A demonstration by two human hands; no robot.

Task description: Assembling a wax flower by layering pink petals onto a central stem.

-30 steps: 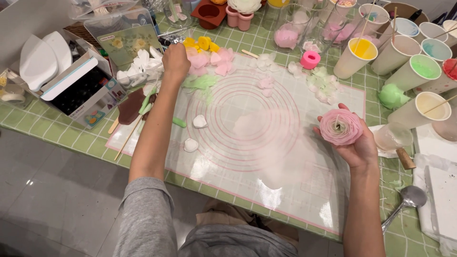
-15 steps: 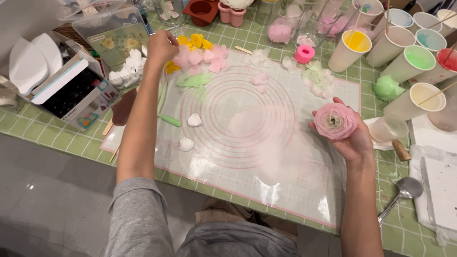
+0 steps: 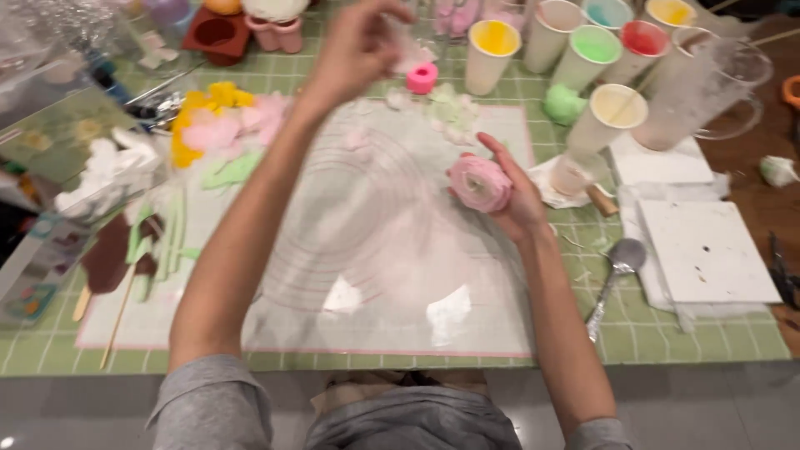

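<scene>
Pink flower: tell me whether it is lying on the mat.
No, the pink flower is held up in the right hand, above the mat.

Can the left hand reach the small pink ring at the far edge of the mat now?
Probably yes. The left hand is raised just beside the pink ring, with nothing between them, though its fingers seem to pinch a pale petal already.

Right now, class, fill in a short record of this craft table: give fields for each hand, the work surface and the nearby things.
Left hand: raised over the mat, pinching a pale pink petal piece, blurred
Right hand: cradling a pink layered flower
Surface: translucent mat with ring markings on green tiled table
Nearby: paper cups of coloured paste; metal spoon
</scene>
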